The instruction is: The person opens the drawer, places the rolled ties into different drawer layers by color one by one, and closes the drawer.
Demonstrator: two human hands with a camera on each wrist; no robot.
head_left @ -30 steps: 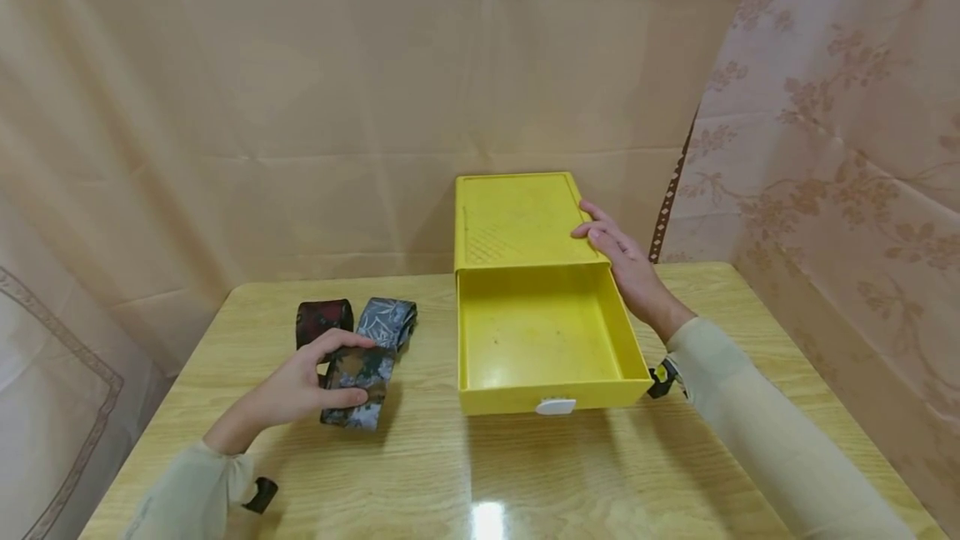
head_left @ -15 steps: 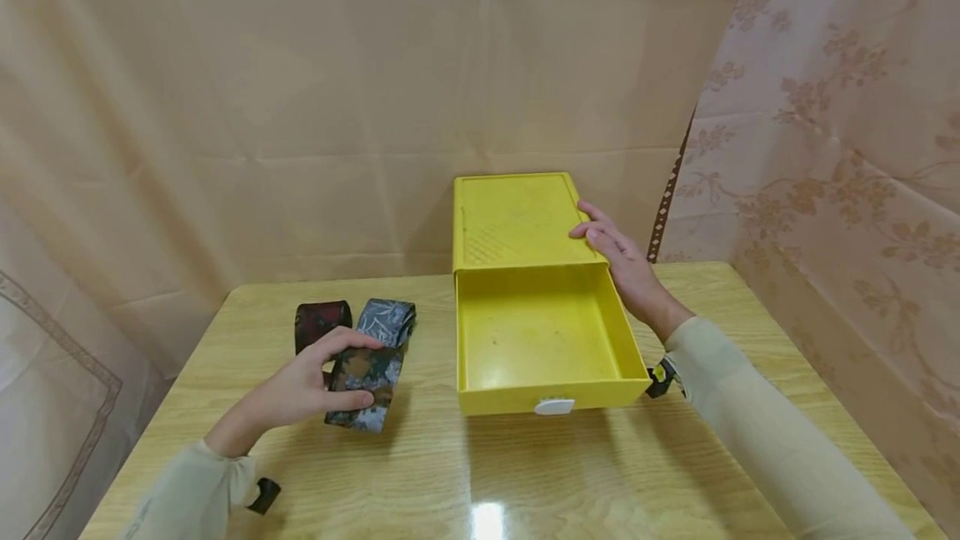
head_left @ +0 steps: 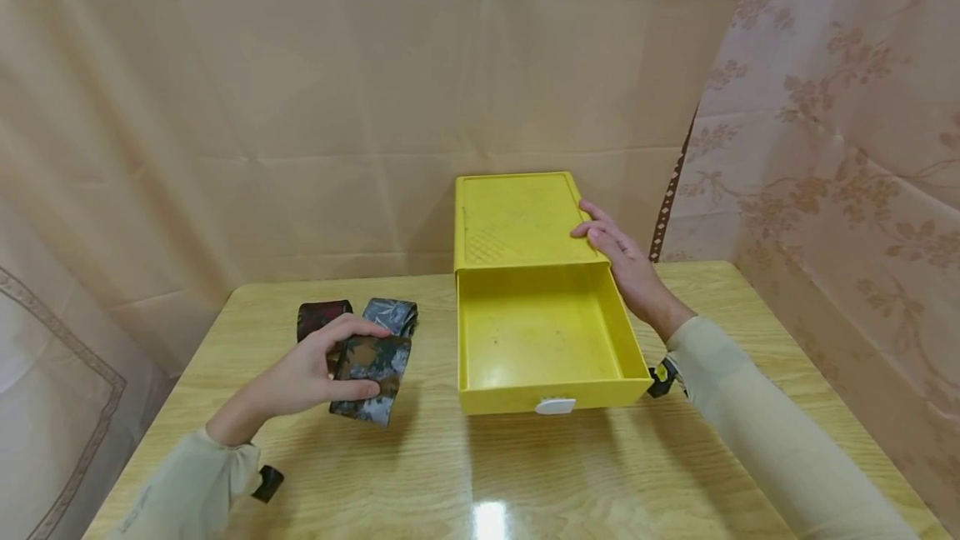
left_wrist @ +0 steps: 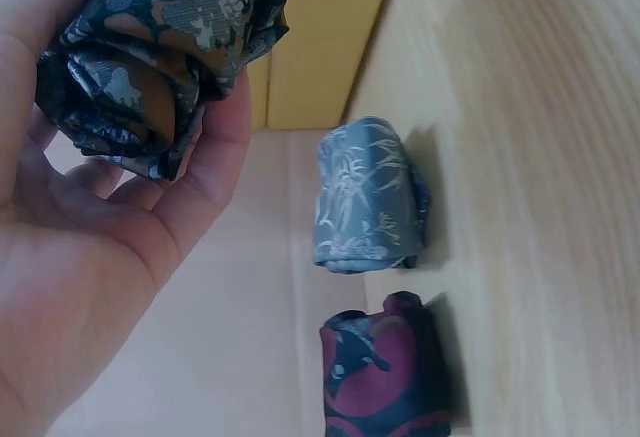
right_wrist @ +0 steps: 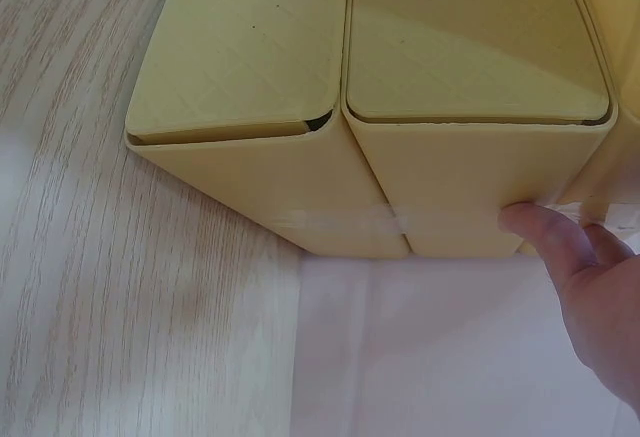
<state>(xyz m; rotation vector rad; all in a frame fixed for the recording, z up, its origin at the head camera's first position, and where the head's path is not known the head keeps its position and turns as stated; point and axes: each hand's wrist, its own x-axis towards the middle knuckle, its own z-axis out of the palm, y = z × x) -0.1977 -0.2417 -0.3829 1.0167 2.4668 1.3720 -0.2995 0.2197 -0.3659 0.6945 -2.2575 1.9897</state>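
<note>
My left hand (head_left: 311,377) pinches a rolled necktie (head_left: 372,372) with a brown, black and grey leaf pattern, thumb on the near side and fingers on the far side. In the left wrist view that necktie (left_wrist: 160,52) is off the table. Just behind it stand a blue-grey rolled necktie (head_left: 392,315) and a dark red one (head_left: 321,317), partly hidden by my hand. On the right, a yellow drawer unit (head_left: 525,219) has its top drawer (head_left: 551,397) pulled out, with nothing inside. My right hand (head_left: 630,265) rests on the unit's right edge, fingers extended.
Below the pulled-out drawer, the right wrist view shows closed drawers (right_wrist: 480,37) stacked in the unit. Everything stands on a wood-grain table (head_left: 420,482). A beige cloth (head_left: 315,107) hangs behind it, and a floral cloth (head_left: 847,173) on the right.
My left hand has raised the leaf-patterned necktie slightly and shifted it right, away from the other two. My right hand and the drawer unit stay put.
</note>
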